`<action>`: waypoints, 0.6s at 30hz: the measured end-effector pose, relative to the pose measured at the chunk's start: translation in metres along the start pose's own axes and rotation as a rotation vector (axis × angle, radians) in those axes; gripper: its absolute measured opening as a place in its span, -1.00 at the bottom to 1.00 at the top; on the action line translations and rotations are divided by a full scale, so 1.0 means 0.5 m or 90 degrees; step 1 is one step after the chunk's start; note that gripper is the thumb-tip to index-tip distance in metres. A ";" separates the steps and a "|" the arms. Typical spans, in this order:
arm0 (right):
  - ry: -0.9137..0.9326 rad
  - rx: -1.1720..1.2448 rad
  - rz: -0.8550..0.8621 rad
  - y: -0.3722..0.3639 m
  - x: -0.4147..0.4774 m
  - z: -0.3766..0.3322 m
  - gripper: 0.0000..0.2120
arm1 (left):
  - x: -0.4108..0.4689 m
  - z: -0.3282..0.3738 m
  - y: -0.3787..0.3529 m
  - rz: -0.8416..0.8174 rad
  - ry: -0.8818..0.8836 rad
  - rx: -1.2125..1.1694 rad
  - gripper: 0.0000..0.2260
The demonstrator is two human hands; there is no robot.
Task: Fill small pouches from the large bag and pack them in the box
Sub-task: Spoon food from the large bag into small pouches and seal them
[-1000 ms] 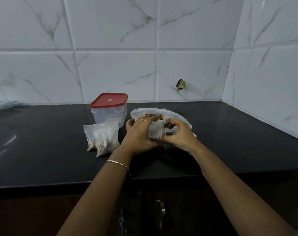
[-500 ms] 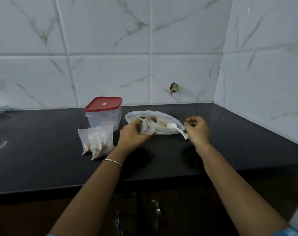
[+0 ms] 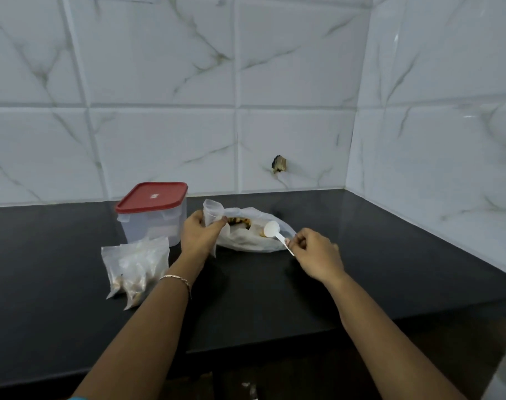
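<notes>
Black desk [image 3: 72,327] in a white-tiled corner. Filled pouches [image 3: 136,267] heaped near left. Left hand [image 3: 201,235] grips a small pouch [image 3: 212,210] upright. Right hand [image 3: 315,255] pinches the spoon [image 3: 276,235] handle, bowl pointing far-left over the large bag [image 3: 254,241]. The bag lies between the hands, long axis left-right. Box [image 3: 153,220] behind, lid on.

The box [image 3: 155,217] stands on the tabletop [image 3: 58,255], close before the wall. The filled pouches [image 3: 136,267] lie just in front of the box. Right of the box lies the large bag [image 3: 251,238], a spoon [image 3: 273,230] over its mouth. An empty pouch [image 3: 212,210] is between box and bag.
</notes>
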State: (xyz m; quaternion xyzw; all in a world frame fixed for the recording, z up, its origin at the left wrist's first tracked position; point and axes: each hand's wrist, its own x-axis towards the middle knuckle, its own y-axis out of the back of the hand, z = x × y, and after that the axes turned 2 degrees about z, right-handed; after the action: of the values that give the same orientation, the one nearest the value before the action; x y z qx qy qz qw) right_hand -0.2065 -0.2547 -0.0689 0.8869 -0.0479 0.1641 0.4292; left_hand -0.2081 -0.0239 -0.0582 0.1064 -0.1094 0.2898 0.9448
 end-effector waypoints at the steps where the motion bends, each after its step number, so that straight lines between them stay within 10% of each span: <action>1: 0.026 0.032 0.019 0.001 0.000 -0.007 -0.85 | 0.010 -0.006 -0.004 0.007 -0.012 0.024 -0.77; 18: 0.445 -0.292 0.002 -0.017 0.139 -0.111 -0.74 | 0.062 -0.044 -0.012 0.043 -0.021 0.142 -0.56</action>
State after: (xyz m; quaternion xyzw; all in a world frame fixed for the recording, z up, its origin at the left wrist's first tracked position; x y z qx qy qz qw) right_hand -0.1528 -0.2023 -0.0198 0.6594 0.0638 0.4407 0.6058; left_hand -0.1765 -0.0069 -0.0720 0.2120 -0.0952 0.3304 0.9148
